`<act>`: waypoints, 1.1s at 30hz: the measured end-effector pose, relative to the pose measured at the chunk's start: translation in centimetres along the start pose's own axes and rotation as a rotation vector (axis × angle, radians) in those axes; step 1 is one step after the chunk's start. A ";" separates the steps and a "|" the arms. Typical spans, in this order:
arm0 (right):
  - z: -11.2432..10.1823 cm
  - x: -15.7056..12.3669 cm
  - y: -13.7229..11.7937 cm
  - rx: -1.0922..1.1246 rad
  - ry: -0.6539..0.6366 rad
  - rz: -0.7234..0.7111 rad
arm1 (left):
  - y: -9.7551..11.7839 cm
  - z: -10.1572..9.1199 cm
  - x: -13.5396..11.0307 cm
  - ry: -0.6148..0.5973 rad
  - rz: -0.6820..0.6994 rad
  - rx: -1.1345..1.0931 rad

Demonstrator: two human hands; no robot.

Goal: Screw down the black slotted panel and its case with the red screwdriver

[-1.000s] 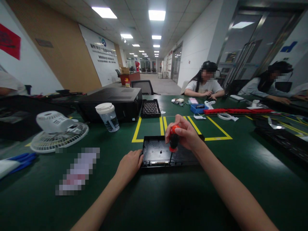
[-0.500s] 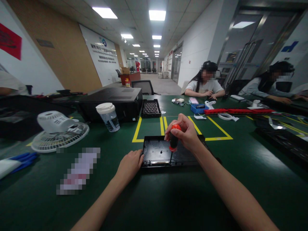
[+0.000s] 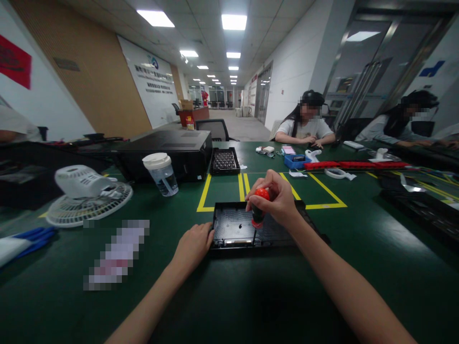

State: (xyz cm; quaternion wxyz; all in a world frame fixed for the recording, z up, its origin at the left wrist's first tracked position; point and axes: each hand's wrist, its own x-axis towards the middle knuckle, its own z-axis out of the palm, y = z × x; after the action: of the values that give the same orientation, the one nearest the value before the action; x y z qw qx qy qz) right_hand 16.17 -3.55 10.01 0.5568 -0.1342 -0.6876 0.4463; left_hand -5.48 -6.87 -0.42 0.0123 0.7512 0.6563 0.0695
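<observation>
A shallow black tray-like casing (image 3: 229, 222) lies in front of me on the green table. My right hand (image 3: 278, 198) is closed around a screwdriver (image 3: 257, 210) with a red and black handle. Its shaft points down, the tip at the casing's near edge, beside a small light-coloured strip (image 3: 238, 242) there. My left hand (image 3: 193, 241) grips the casing's left side, fingers partly hidden behind the wall. A small dark speck (image 3: 240, 226) shows on the casing floor.
To the left are a white fan (image 3: 89, 196), a lidded cup (image 3: 161, 174) and blue gloves (image 3: 32, 239). A large black case (image 3: 165, 153) stands behind, next to a black tray (image 3: 225, 161). A blue box (image 3: 296, 160) and tape roll (image 3: 335, 173) lie farther right. A co-worker (image 3: 306, 126) sits opposite.
My right hand has turned slightly on the screwdriver, and its handle has tilted and sunk a little. The left hand and the casing stay where they were.
</observation>
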 end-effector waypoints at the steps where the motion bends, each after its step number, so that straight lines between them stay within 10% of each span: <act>1: 0.0 0.0 0.0 0.001 0.004 -0.009 | 0.0 0.0 0.0 0.001 0.002 0.002; 33: 0.3 -0.7 -0.3 -0.441 0.073 -0.100 | -0.2 0.4 0.1 0.022 0.014 -0.003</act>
State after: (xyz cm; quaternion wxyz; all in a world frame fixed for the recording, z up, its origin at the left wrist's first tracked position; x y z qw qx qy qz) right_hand 16.21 -4.33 9.82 0.5597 -0.2346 -0.7538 0.2520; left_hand -5.65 -6.76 -0.81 0.0058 0.7551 0.6509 0.0789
